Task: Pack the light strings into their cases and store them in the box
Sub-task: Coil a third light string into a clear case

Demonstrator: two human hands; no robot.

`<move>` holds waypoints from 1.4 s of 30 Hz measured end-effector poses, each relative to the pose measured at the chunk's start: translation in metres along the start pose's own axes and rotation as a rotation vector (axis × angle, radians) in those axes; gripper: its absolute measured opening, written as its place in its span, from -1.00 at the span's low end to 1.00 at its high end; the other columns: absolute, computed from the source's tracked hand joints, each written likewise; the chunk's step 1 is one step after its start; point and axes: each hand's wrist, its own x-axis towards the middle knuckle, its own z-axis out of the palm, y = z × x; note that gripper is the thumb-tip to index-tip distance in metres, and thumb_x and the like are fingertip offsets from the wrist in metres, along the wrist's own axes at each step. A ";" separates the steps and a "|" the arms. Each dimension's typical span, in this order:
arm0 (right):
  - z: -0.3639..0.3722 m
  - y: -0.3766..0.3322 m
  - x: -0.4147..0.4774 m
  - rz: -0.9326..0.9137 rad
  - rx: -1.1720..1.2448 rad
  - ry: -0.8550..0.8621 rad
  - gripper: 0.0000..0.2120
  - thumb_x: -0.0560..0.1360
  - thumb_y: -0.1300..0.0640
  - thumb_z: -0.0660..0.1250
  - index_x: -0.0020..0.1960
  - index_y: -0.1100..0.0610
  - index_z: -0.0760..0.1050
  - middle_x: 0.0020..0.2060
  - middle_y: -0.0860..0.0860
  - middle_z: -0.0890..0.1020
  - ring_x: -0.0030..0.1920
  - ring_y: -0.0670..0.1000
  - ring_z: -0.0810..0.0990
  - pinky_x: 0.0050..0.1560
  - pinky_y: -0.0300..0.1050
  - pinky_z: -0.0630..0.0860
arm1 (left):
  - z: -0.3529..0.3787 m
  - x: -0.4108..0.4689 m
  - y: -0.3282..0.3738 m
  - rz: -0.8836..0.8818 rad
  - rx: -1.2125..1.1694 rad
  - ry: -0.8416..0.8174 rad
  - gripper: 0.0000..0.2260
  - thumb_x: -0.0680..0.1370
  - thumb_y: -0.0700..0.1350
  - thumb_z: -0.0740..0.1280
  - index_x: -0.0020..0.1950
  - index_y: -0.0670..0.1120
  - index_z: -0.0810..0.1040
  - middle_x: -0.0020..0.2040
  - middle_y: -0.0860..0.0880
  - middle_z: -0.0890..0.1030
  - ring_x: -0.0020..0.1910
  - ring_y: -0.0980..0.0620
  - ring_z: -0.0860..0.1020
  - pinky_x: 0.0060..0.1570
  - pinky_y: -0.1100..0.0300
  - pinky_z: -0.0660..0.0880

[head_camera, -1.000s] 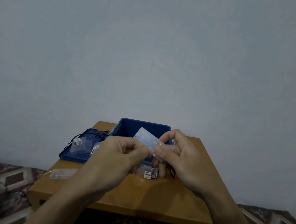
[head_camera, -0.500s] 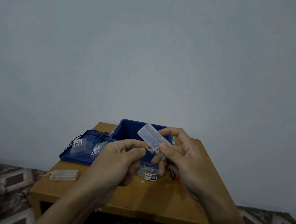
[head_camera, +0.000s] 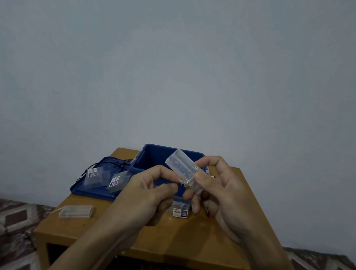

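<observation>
While I look down from the camera on my head, my right hand [head_camera: 221,196] grips a clear pack [head_camera: 182,169]. My thumb is on top and my fingers curl round the back. I think it is the battery end of a light string. I hold it up in the air, tilted, with its far end over the blue box [head_camera: 148,153]. That way I can see its low end well.

My left hand [head_camera: 146,195] is just beside that low end. Its thumb and first finger pinch something very small there. I think it is the thin wire [head_camera: 182,182] of the lights, but it is too tiny to be sure. So both hands are closed, one round the pack and one in a pinch, and they almost touch.

The blue box stands open at the back of the counter [head_camera: 183,243]. Its lid [head_camera: 87,192] lies flat to the left of it. Two sticker cases [head_camera: 94,175] rest on the lid, with black wires [head_camera: 103,164] near them. I guess they wait there to be filled. A near case [head_camera: 179,210] with a sticker sits on the counter right under my hands, maybe ready for this string. A second pack [head_camera: 75,211] lies alone near the left edge of the counter, well apart from my hands.
</observation>
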 end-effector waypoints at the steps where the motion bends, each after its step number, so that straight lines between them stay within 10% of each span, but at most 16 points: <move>1: -0.001 0.001 0.000 0.002 0.010 -0.006 -0.69 0.51 0.02 0.33 0.20 0.11 0.44 -0.22 0.23 0.66 -0.39 0.10 0.52 -0.34 -0.15 0.52 | 0.000 0.000 0.000 -0.019 -0.038 -0.008 -0.94 0.61 -0.23 0.31 0.04 -0.16 0.57 -0.50 -0.04 0.31 -0.57 0.08 0.13 -0.55 0.27 0.08; 30: -0.014 0.009 0.001 0.133 0.495 -0.396 -0.68 0.50 0.13 0.49 0.19 0.21 0.53 -0.35 0.21 0.58 -0.54 -0.05 0.47 -0.47 -0.18 0.45 | -0.031 0.014 0.003 -0.096 0.327 -0.465 -0.66 0.58 0.13 0.26 -0.31 -0.02 0.56 -0.43 -0.02 0.41 -0.46 0.07 0.30 -0.37 0.21 0.26; 42: -0.016 -0.002 -0.002 0.296 -0.024 -0.501 -0.80 0.50 0.08 0.44 0.07 0.11 0.53 -0.38 0.13 0.59 -0.56 -0.08 0.38 -0.56 -0.28 0.29 | -0.032 0.027 0.035 -0.227 0.071 -0.319 -0.73 0.53 0.00 0.37 -0.33 -0.06 0.46 -0.50 0.04 0.23 -0.56 0.12 0.13 -0.54 0.24 0.02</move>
